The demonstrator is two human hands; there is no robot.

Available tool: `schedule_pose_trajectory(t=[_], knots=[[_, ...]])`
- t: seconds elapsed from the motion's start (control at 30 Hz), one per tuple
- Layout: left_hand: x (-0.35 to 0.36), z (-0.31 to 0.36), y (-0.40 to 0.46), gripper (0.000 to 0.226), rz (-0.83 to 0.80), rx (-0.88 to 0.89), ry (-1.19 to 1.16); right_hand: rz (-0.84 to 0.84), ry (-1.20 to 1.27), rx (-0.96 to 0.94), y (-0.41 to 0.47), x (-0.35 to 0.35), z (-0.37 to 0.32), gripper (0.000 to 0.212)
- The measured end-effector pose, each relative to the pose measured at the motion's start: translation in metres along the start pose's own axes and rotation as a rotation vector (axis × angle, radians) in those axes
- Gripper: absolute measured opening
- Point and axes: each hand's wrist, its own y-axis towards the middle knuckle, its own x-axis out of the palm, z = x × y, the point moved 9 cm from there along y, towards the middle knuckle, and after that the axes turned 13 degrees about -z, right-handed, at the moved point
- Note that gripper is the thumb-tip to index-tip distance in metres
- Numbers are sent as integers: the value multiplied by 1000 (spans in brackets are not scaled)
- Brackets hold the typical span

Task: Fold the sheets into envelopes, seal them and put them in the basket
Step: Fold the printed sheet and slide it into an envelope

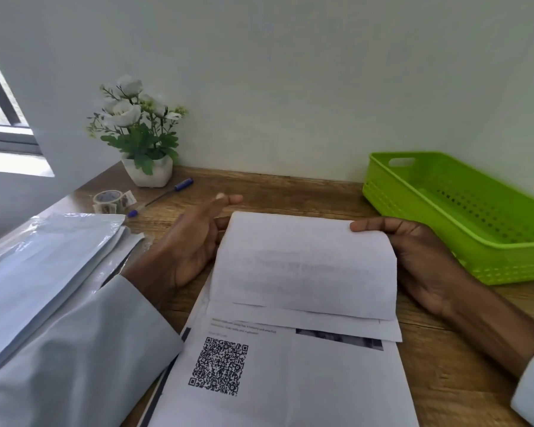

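Folded sheet (302, 266) held over the printed sheets (278, 380), between both hands. Right hand (426, 266) gripping its right edge, thumb on top at the far corner, fingers curled beneath. Left hand (195, 241) at the left edge, thumb raised, fingers tucked under the paper. Green basket (463, 217) just beyond the right fingers; envelopes (43, 266) well left of the left hand

The folded sheet (302, 266) hides the left hand's (191, 241) fingers behind its left edge. Print showing through it is too blurred to read. The basket (463, 217) is cut off at the right edge. The printed sheet (290, 380) runs off the bottom edge.
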Motion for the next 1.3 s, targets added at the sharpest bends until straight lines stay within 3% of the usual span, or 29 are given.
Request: schedule_pose_trajectory(t=[0.17, 0.27, 0.4, 0.47, 0.57, 0.67, 0.87, 0.93, 1.07, 1.23, 1.3], knots=[[21, -2, -2, 41, -158, -23, 193, 13, -16, -1, 2, 2, 1, 22], [8, 2, -2, 35, -32, 7, 207, -15, 49, -12, 3, 1, -1, 31], [-4, 5, -1, 49, 55, 45, 163, -117, 42, -43, -1, 10, -5, 32], [4, 4, 0, 59, -15, 39, 153, -122, -33, -62, -4, 17, -2, 28], [19, -2, -2, 67, -149, -20, 176, -94, -118, -83, -5, 22, 1, 39], [23, 0, -1, 67, -193, -14, 199, -71, -110, -109, -5, 21, -3, 48], [11, 15, -3, 56, -86, 100, 248, -9, -39, -124, -6, 6, -13, 56], [6, 24, -7, 50, 0, 148, 429, 17, -102, -147, -8, 4, -18, 49], [16, 37, -8, 35, 151, 175, 1083, 33, -235, -192, -10, 10, -24, 33], [28, 56, -19, 12, 227, 382, 1171, 52, -327, -208, -12, 18, -28, 22], [37, 64, -26, 15, 214, 481, 1189, 126, -528, -217, -14, 15, -35, 17]])
